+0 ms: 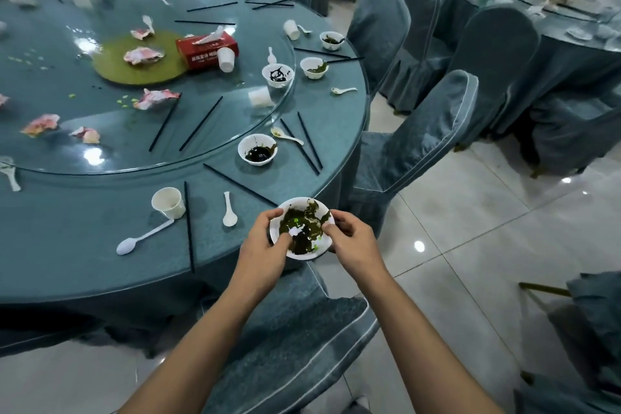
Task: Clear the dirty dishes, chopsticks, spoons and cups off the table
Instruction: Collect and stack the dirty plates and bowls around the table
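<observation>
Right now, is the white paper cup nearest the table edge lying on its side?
No, the white paper cup stands upright, mouth up, beside a black chopstick.

Crowded table (84,245) rim, open floor (470,245) at right
Cup (168,202), chopstick (189,228) and spoon (230,210) clutter the centre-left; a chair (302,346) at lower centre and a second chair (420,144) at right hem the rim.

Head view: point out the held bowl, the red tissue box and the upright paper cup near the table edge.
held bowl (295,205), head view, white far inner wall.
red tissue box (198,55), head view, red front face.
upright paper cup (173,210), head view, outer side wall.
</observation>
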Available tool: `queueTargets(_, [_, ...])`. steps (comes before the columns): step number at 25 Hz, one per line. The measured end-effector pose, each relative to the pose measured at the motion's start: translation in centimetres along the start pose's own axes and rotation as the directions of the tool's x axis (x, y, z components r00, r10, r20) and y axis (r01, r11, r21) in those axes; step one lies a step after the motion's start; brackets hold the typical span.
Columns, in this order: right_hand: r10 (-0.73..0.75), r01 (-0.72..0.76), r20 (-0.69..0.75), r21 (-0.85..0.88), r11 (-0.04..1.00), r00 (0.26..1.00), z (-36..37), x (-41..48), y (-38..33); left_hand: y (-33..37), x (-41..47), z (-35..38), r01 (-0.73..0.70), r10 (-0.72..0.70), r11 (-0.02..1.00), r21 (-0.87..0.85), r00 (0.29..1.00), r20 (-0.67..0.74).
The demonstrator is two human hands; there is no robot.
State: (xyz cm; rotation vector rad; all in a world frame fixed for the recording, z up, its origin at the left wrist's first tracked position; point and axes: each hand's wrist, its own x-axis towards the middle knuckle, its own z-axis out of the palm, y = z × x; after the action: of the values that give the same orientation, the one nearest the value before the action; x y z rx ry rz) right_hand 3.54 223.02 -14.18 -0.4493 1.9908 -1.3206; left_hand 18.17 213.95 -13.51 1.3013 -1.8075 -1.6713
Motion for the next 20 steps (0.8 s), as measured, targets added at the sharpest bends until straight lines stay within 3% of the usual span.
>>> queueTargets(10, [-0.036,0.048,0.206,-0.057,0.997,0.978,-0.3,8.2,-1.5,2.0,3.8,2.1,0.047,-0.061,0.996,-0.075,0.980,-0.191])
queueTargets(20, [-0.061,0.136,0.443,-0.142,0.980,0.895,-5.1,18.0,-3.4,5.1,6.8,10.4,0.154,-0.213,0.973,-0.170,0.883,-0.418])
